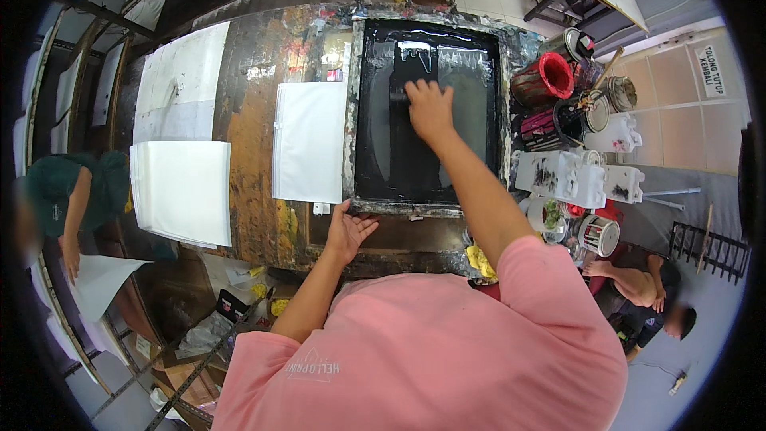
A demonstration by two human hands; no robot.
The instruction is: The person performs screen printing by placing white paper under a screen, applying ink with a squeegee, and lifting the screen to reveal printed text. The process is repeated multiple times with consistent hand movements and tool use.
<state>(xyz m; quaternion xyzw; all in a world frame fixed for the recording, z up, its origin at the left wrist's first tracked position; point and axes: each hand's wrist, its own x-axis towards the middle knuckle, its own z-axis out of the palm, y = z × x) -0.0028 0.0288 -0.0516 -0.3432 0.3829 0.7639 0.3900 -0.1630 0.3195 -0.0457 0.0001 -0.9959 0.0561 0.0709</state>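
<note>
Screen frame [429, 112] sits flat on the paint-stained table [255, 112], at 12 o'clock from the person's chest. Mesh is flooded with glossy black ink, wet and reflective across nearly the whole opening.

Right hand [429, 108] is down on the mesh near the upper middle, fingers curled over what looks like a squeegee [403, 96]; the tool is mostly hidden under the hand and black on black, so I cannot tell exactly how the grip closes. Left hand [347, 231] is at the frame's 7 o'clock corner, fingers spread, palm braced against the near rail, holding nothing.

Handling judgement:
- Frame looks rigid and moderately heavy, with crusted paint on the rails. Take it by the rails only, near rail or the 9 o'clock side rail, which look driest.
- Mesh is taut but thin. Likely tolerates even pressure, not point loads or fingernails.
- Ink film is slippery, so anything touching it will slide and smear.
- Squeegee wants a firm grip on the handle above the ink line.

White sheet [307, 142] lies just beside the frame at 9 o'clock, and a larger white stack [182, 191] lies further out the same way. Both look light, floppy and easily marked by inky fingers. Red bucket [550, 78] and ink tins [598, 233] crowd the 3 o'clock side. Other people are at the 9 o'clock and 4 o'clock edges, well apart.
</note>
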